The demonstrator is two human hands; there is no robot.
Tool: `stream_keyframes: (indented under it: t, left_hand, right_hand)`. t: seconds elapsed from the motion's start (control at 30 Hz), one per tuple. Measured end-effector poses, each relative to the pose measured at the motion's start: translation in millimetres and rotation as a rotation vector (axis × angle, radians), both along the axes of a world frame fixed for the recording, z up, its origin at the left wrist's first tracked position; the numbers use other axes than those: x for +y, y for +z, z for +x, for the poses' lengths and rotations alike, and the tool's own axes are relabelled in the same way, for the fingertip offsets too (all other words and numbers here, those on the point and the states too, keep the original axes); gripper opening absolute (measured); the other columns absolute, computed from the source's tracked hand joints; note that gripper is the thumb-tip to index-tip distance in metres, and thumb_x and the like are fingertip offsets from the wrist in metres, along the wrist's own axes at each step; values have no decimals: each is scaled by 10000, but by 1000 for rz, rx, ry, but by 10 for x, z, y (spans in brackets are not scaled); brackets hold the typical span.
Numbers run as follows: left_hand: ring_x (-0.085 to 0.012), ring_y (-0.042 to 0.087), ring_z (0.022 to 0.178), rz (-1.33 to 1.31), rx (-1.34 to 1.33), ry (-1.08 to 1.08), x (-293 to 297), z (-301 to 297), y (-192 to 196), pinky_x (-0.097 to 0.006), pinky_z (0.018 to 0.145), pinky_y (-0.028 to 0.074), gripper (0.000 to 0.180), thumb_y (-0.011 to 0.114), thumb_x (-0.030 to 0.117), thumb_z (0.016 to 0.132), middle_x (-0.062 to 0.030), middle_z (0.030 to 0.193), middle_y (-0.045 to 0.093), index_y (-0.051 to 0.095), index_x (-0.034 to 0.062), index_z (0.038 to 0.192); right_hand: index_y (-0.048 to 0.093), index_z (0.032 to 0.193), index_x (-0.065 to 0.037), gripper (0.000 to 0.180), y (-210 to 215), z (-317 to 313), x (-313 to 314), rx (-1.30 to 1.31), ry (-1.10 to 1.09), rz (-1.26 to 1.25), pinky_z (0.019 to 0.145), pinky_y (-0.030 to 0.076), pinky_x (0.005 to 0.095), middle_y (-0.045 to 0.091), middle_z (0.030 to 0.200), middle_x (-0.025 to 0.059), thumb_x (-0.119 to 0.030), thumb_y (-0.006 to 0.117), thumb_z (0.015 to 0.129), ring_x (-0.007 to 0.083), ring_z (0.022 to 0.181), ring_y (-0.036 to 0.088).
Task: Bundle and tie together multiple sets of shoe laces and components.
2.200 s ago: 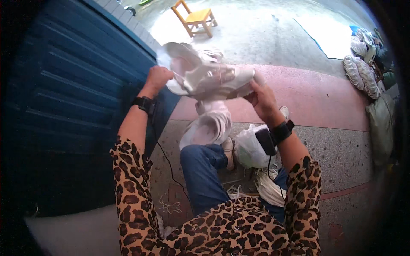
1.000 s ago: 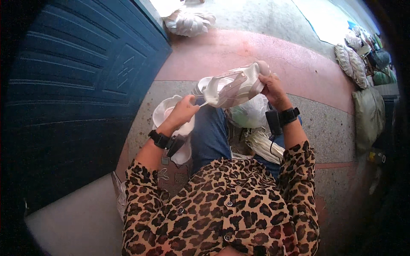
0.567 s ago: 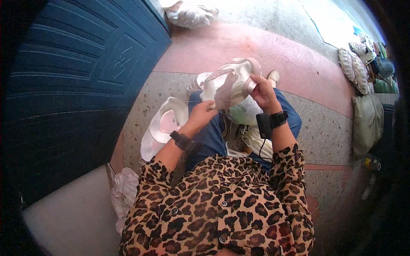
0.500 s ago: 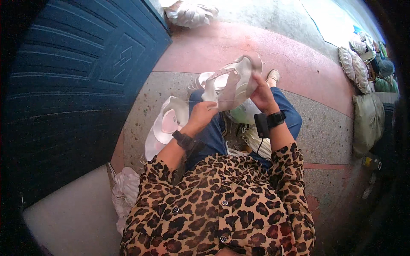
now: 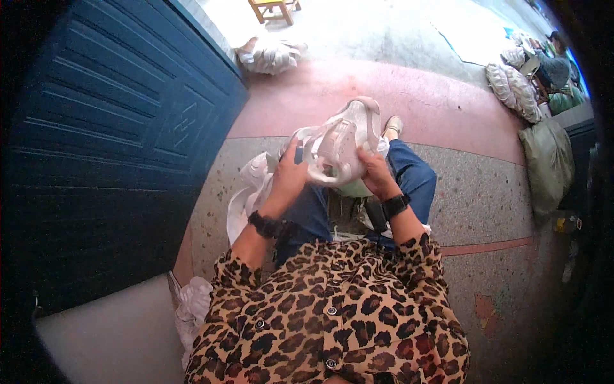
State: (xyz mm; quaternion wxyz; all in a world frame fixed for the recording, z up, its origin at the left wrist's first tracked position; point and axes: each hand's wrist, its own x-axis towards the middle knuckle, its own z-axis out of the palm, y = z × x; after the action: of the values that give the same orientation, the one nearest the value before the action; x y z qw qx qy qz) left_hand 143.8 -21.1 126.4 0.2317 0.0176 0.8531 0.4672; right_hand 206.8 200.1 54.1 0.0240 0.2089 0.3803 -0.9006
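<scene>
A pale pink-and-white shoe upper (image 5: 342,144), with mesh and cut-out sides, is held up over my lap. My right hand (image 5: 377,171) grips its right edge, thumb on the near face. To its left is my left hand (image 5: 289,176), with one finger stretched upward and a gap of blue jeans showing between it and the upper; its other fingers are partly hidden. Behind the left hand, more white and pale pink pieces (image 5: 246,189) lie in a pile beside my left leg. A light green thing (image 5: 354,189) shows below the upper, between my legs.
A dark blue panelled door (image 5: 128,128) stands at the left, with a pale grey panel (image 5: 109,333) below. Ahead are a wrapped white bundle (image 5: 272,54) and a wooden stool (image 5: 275,9). Stuffed sacks (image 5: 547,166) line the right side. Whitish cloth (image 5: 194,304) lies near my left elbow.
The upper has come lower and turned in my right hand. My left hand has left its edge and lifted a finger. The view has tilted, showing the stool.
</scene>
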Motion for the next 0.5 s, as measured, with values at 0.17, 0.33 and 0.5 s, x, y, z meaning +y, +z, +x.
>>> stream_keyframes:
  t: [0.17,0.33,0.5]
  left_hand:
    - [-187,548,439,-28,162,-173,270,42,158,-344,497,510,713,538,102,931,-65,607,596,221,139,1568]
    - [-314,642,934,-49,438,-256,275,162,-238,-417,867,506,761,579,134,922,-205,1045,621,192,157,1577]
    - [-398,563,1143,-122,210,-149,127,127,-467,-455,997,435,754,598,148,919,-271,1278,539,211,105,1565]
  right_hand:
    - [516,1286,6,367,270,167,517,78,29,19,863,552,345,620,1162,90,-268,508,1042,190,1001,644]
    - [547,1266,-1,401,-171,434,531,-18,150,133,835,532,312,618,1115,68,-307,556,1008,152,960,616]
    - [547,1303,5,510,25,437,189,-13,380,233,841,526,312,640,1126,57,-200,738,877,149,967,611]
